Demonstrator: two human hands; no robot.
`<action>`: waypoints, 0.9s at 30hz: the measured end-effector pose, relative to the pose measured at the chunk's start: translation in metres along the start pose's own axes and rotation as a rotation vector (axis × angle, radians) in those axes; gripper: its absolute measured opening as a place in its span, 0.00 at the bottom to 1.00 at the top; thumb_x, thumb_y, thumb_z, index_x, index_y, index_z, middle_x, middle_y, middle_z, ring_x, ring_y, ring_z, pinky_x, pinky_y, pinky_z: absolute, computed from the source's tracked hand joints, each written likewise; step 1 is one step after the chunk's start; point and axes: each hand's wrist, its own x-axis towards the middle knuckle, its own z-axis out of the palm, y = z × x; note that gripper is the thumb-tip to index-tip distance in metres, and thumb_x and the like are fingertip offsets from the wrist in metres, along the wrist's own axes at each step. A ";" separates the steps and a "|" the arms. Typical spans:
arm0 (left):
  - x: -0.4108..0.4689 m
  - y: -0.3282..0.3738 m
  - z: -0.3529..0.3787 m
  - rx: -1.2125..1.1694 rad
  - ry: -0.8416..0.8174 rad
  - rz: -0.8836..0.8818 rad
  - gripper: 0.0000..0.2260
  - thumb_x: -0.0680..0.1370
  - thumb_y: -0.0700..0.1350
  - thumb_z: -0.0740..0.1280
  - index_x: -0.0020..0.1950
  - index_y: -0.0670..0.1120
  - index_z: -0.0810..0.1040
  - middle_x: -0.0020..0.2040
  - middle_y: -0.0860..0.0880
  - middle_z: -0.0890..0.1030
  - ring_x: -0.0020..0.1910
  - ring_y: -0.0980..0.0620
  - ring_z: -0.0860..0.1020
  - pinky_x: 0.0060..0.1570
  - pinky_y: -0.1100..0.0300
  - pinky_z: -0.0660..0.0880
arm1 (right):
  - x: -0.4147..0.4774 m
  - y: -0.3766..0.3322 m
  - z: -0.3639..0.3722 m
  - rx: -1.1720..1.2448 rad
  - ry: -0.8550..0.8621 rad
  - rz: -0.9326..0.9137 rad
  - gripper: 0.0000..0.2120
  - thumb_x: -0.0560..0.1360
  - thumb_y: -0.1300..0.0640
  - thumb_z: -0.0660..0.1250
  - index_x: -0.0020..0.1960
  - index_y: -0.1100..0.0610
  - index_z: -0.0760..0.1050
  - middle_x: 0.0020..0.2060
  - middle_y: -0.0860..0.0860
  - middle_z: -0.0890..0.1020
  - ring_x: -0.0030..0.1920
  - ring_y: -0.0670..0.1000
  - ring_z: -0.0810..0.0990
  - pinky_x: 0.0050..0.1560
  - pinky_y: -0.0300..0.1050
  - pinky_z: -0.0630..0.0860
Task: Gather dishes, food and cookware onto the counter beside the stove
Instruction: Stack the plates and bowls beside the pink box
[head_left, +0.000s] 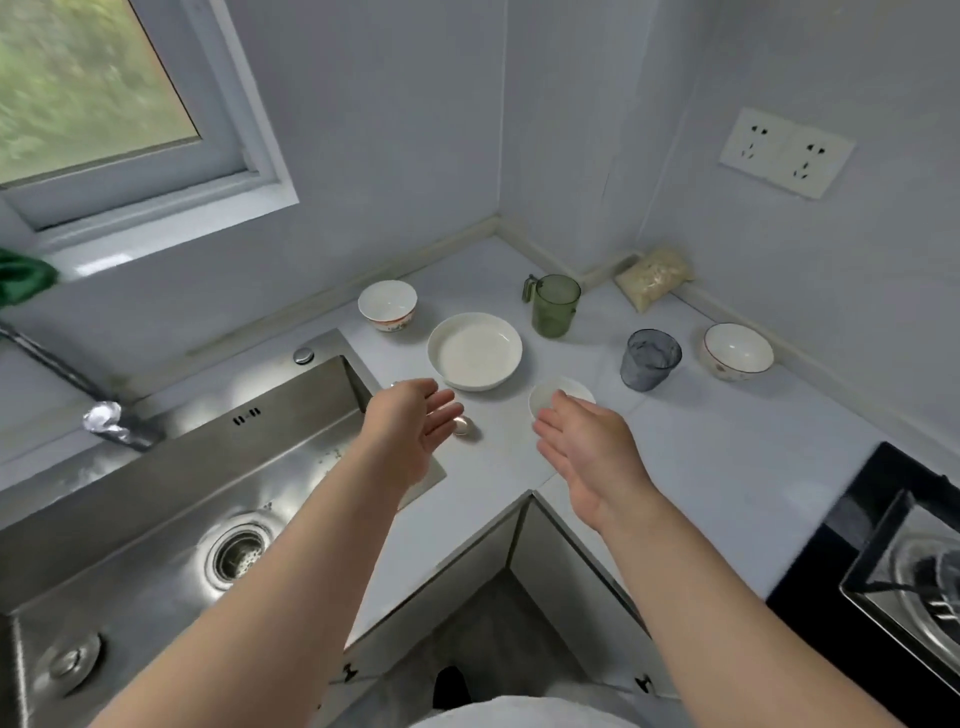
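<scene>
Both hands hover over the corner counter (701, 441), fingers straight and holding nothing. The left hand (415, 426) is above an egg (464, 426); the right hand (587, 447) partly covers a small white dish (545, 397). Beyond lie a white plate (474, 351), two bowls (387, 304) (737, 351), a green jug (555, 305), a grey cup (650, 358) and a bag of grain (654, 275). The sink (182, 493) is at left, the stove (904, 566) at right.

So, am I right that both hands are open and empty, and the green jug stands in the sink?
Not quite: the head view shows the green jug standing on the counter near the wall corner, not in the sink. The left hand and right hand are open and empty.
</scene>
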 end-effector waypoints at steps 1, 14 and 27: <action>0.012 0.003 0.002 0.022 0.004 -0.007 0.13 0.82 0.40 0.61 0.66 0.37 0.73 0.53 0.41 0.82 0.48 0.44 0.83 0.47 0.54 0.80 | 0.009 0.000 0.002 -0.011 0.013 0.006 0.26 0.82 0.58 0.61 0.69 0.74 0.54 0.67 0.71 0.59 0.69 0.70 0.58 0.70 0.71 0.57; 0.169 0.033 0.059 0.411 0.225 -0.078 0.04 0.80 0.41 0.65 0.52 0.41 0.72 0.42 0.45 0.71 0.42 0.44 0.73 0.51 0.54 0.75 | 0.144 -0.032 0.024 -0.046 -0.021 0.119 0.08 0.82 0.60 0.62 0.48 0.59 0.79 0.59 0.62 0.79 0.61 0.60 0.80 0.68 0.55 0.73; 0.253 0.018 0.071 0.675 0.339 -0.153 0.10 0.76 0.35 0.62 0.56 0.37 0.75 0.43 0.41 0.75 0.53 0.39 0.78 0.55 0.44 0.80 | 0.226 -0.048 0.015 -0.510 0.048 -0.187 0.15 0.83 0.51 0.59 0.67 0.54 0.74 0.58 0.44 0.80 0.58 0.43 0.77 0.59 0.37 0.67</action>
